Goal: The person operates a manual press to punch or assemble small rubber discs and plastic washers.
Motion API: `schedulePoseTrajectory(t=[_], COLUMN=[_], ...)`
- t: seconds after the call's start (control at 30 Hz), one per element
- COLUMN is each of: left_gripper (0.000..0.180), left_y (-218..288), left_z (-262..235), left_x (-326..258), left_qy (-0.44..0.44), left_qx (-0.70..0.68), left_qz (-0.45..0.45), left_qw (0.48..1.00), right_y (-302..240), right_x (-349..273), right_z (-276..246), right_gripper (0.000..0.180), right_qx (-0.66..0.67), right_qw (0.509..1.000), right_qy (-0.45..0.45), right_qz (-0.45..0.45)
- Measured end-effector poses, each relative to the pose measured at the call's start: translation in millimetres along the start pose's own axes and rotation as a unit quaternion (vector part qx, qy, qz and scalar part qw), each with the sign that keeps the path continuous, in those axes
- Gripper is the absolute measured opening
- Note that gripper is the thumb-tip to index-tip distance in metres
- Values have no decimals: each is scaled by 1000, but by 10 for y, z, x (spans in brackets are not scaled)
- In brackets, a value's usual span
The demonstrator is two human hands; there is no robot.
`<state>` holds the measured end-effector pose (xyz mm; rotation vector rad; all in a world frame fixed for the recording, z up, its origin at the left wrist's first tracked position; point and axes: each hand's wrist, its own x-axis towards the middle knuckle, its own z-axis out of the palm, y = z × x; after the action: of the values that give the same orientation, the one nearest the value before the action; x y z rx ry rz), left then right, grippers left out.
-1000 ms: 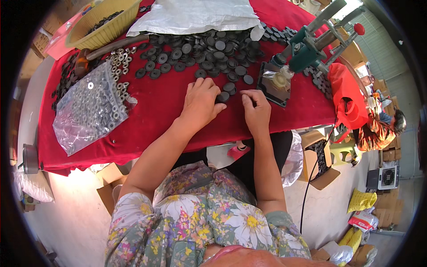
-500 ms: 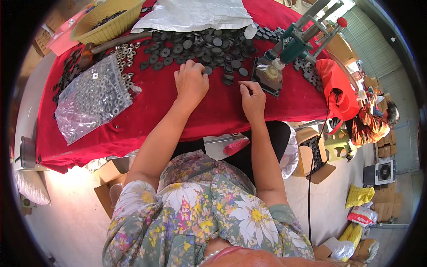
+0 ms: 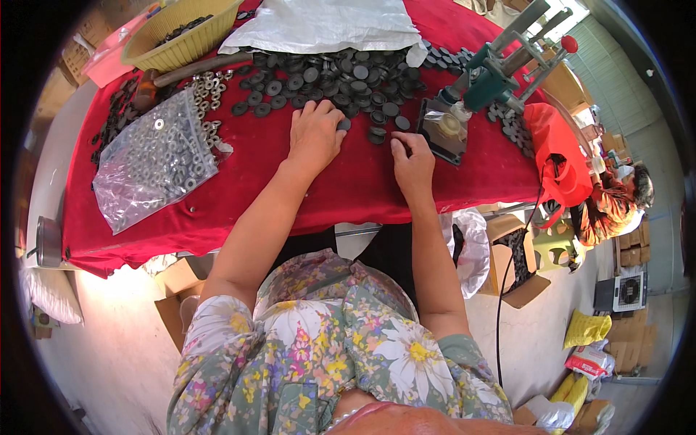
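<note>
My left hand (image 3: 315,136) is at the near edge of a heap of black round discs (image 3: 335,81), fingers bent and closed. A single dark disc (image 3: 344,125) shows at its thumb side, against the fingertips. To the right, my right hand (image 3: 413,161) hovers over the red cloth with fingers curled in and thumb near the index finger. What it holds, if anything, is hidden. A few stacked discs (image 3: 376,135) lie just left of that hand, and a small hand press (image 3: 484,85) with a dark base plate (image 3: 444,134) stands beyond it.
On the left lie a clear bag of metal rings (image 3: 156,159), loose rings, and a hammer (image 3: 147,88). Behind stand a yellow basket (image 3: 181,32) and a white sack (image 3: 326,27). A red bag (image 3: 558,156) hangs at the right table edge; another person (image 3: 616,203) sits beyond.
The whole view has shifted slightly. My left hand has drawn a little nearer with the disc beside its fingers. My right hand keeps nearly the same pose.
</note>
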<state>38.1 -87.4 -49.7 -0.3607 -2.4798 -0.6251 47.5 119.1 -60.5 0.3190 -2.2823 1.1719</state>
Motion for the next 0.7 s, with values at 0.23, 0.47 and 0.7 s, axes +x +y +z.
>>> schedulePoseTrajectory(t=[0.23, 0.47, 0.7], left_gripper=[19, 23, 27], left_y=[18, 51, 50], left_z=[8, 49, 25], left_x=[54, 63, 64], left_qy=[-10, -15, -22], left_qx=[-17, -27, -28], left_qz=[30, 13, 36], left_qw=[999, 999, 999], right_y=[80, 159, 61], right_x=[253, 246, 222], right_z=[197, 174, 105], right_gripper=[18, 19, 20], right_qx=[-158, -42, -9], right_qw=[980, 997, 999], right_qy=[-36, -51, -27], right_qz=[-115, -46, -18])
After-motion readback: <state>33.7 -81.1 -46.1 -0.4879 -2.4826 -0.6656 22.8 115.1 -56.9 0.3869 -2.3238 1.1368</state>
